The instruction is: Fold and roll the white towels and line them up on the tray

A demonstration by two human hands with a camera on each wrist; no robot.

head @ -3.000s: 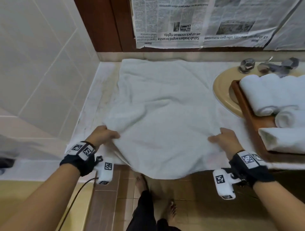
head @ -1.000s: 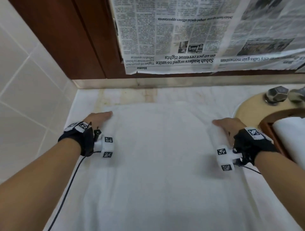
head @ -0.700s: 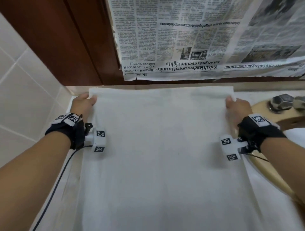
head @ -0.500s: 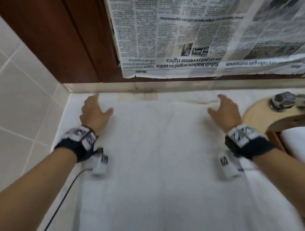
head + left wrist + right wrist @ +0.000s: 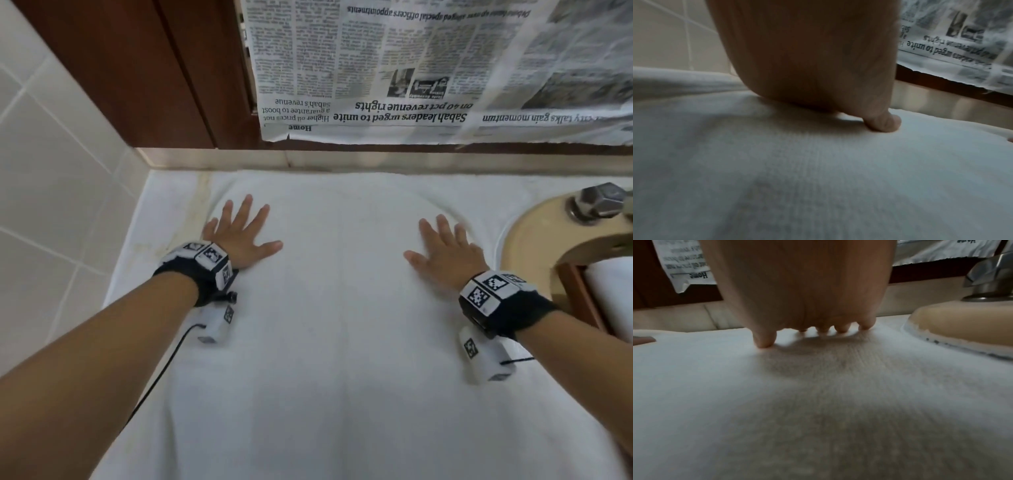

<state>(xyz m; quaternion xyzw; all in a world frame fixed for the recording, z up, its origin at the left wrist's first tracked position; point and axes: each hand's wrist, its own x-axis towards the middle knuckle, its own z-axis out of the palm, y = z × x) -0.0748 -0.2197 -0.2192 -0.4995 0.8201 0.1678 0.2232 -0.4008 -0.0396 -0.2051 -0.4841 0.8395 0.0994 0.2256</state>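
A white towel (image 5: pixel 342 325) lies folded over and spread flat on the counter, filling the middle of the head view. My left hand (image 5: pixel 241 233) presses flat on its far left part, fingers spread. My right hand (image 5: pixel 442 246) presses flat on its far right part, fingers straight. The left wrist view shows the palm and thumb (image 5: pixel 882 123) down on the towel (image 5: pixel 818 178). In the right wrist view the fingertips (image 5: pixel 764 342) rest on the towel (image 5: pixel 818 402). At the right edge, a wooden tray (image 5: pixel 579 298) holds a rolled white towel (image 5: pixel 613 294).
A beige sink rim (image 5: pixel 527 246) with a metal tap (image 5: pixel 599 205) lies right of the towel. The tiled wall (image 5: pixel 51 205) bounds the counter on the left. Newspaper (image 5: pixel 428 68) hangs over the wooden panel behind the backsplash.
Both hands carried the towel's near edge up to the far edge, let it go, then opened and came down flat on the folded towel, sliding slightly towards me.
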